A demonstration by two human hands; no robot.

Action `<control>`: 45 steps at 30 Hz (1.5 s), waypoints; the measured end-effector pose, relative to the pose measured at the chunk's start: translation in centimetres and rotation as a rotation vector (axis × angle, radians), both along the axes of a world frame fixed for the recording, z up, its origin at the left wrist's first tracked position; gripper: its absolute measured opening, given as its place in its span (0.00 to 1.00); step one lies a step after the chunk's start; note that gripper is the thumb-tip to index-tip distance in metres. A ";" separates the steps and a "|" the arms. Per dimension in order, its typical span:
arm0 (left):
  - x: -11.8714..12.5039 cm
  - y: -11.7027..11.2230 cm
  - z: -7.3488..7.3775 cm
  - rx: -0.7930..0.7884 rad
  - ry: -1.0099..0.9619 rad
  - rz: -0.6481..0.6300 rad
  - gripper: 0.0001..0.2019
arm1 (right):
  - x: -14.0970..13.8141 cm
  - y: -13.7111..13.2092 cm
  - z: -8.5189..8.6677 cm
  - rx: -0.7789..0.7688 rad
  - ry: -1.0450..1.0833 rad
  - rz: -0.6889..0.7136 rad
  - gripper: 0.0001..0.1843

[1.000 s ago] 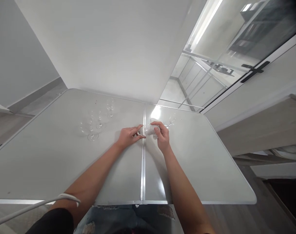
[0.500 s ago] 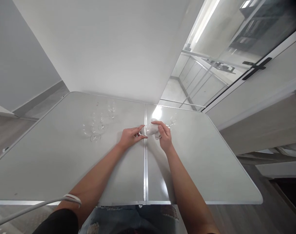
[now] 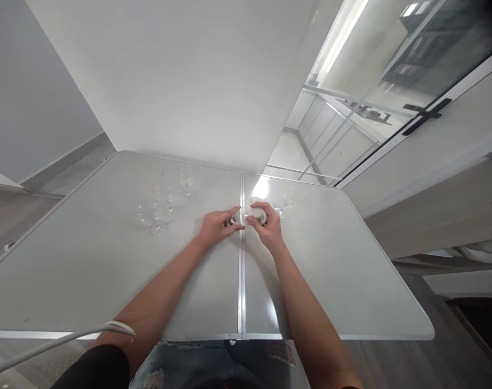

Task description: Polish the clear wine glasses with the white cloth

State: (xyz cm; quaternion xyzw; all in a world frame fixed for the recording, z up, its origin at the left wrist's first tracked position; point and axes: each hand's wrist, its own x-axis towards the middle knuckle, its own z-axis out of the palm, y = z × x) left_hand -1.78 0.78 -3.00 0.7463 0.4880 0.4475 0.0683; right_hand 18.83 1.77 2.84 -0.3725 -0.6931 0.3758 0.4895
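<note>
My left hand (image 3: 215,227) pinches the stem end of a clear wine glass (image 3: 240,217) that lies sideways over the table's centre seam. A white cloth (image 3: 257,213) is bunched around the glass bowl, and my right hand (image 3: 267,226) is closed on that cloth. Both hands meet just above the grey folding table (image 3: 108,281). The glass itself is mostly hidden by fingers and cloth.
Several clear wine glasses (image 3: 164,208) stand in a group on the table to the left of my hands. Another clear glass (image 3: 285,201) stands just right of my right hand. A white wall panel rises behind the table, and a glass door (image 3: 371,97) is at the back right.
My right hand has turned and slid left over the cloth-covered glass, wrapping it more tightly. My left hand has stayed in place on the stem.
</note>
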 end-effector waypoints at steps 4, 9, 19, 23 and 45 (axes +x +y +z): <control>0.1 0.1 0.0 0.029 -0.002 -0.002 0.18 | 0.4 0.3 -0.4 0.025 0.109 -0.174 0.18; -0.1 0.2 -0.2 0.060 0.043 -0.034 0.11 | 0.4 0.4 -0.2 0.040 -0.065 -0.091 0.21; -0.1 0.0 0.2 0.032 0.030 -0.067 0.11 | 1.3 0.4 0.6 0.023 0.062 -0.135 0.19; -0.1 -0.1 0.2 0.026 0.024 -0.103 0.12 | 1.1 0.4 0.5 0.056 -0.174 0.003 0.22; -0.7 -0.2 1.0 -0.131 -0.247 -0.231 0.14 | -1.8 0.6 -1.1 -0.320 0.582 -0.030 0.28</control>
